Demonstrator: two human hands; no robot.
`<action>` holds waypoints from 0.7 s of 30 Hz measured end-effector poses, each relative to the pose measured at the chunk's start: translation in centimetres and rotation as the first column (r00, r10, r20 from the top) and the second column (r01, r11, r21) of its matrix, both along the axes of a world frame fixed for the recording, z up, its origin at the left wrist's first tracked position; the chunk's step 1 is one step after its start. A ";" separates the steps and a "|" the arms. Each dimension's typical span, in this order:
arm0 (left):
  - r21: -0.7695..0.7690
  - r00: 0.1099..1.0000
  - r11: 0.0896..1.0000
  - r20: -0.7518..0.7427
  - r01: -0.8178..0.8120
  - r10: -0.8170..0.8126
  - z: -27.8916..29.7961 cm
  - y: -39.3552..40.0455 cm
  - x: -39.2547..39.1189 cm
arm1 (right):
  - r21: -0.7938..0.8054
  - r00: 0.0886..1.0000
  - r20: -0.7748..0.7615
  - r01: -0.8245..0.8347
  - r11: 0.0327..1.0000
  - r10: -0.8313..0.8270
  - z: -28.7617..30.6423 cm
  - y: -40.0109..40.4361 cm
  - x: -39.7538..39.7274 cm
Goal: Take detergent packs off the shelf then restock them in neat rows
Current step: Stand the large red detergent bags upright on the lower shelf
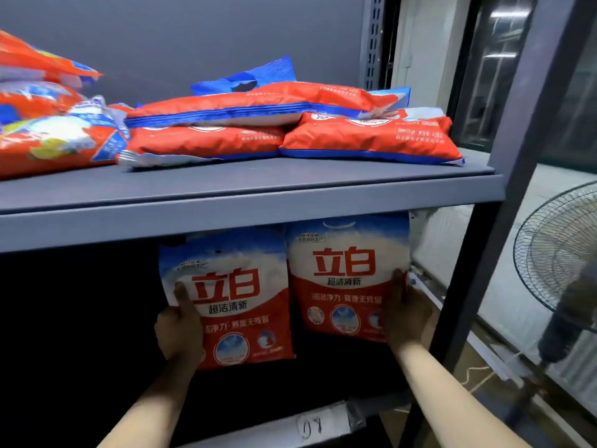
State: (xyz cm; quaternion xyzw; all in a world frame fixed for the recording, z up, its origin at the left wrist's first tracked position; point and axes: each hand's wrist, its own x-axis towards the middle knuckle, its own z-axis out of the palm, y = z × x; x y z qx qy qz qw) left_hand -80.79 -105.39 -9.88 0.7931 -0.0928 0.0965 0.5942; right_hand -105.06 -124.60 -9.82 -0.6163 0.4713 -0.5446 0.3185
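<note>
Two red, white and blue detergent packs stand upright side by side under the upper shelf board (245,202). My left hand (179,328) grips the left pack (235,305) by its left edge, thumb on the front. My right hand (403,312) grips the right pack (347,276) by its right edge. The right pack sits a little higher than the left one. On the upper shelf lie several more packs flat: a stack in the middle (206,140), one at the right (371,137) and a loose pile at the left (48,124).
A dark upright shelf post (504,176) stands right of my right arm. A floor fan (562,257) is beyond it at the right. The lower shelf's front edge carries a white label (311,426). The lower bay left of the packs is dark.
</note>
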 end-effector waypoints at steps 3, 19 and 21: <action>-0.038 0.996 0.998 -0.069 -0.053 0.050 -0.9 -2.6 1.8 | 0.048 0.999 0.031 0.007 0.999 -0.008 -1.5 -2.6 0.9; 0.173 0.995 0.980 -0.001 -0.094 0.095 -3.1 -5.7 6.8 | 0.194 0.983 -0.184 0.057 0.979 -0.020 -4.0 -7.8 7.5; 0.167 0.995 0.982 -0.033 -0.092 0.098 -3.0 -5.6 6.4 | 0.163 0.980 -0.201 0.040 0.986 -0.006 -4.0 -7.4 7.5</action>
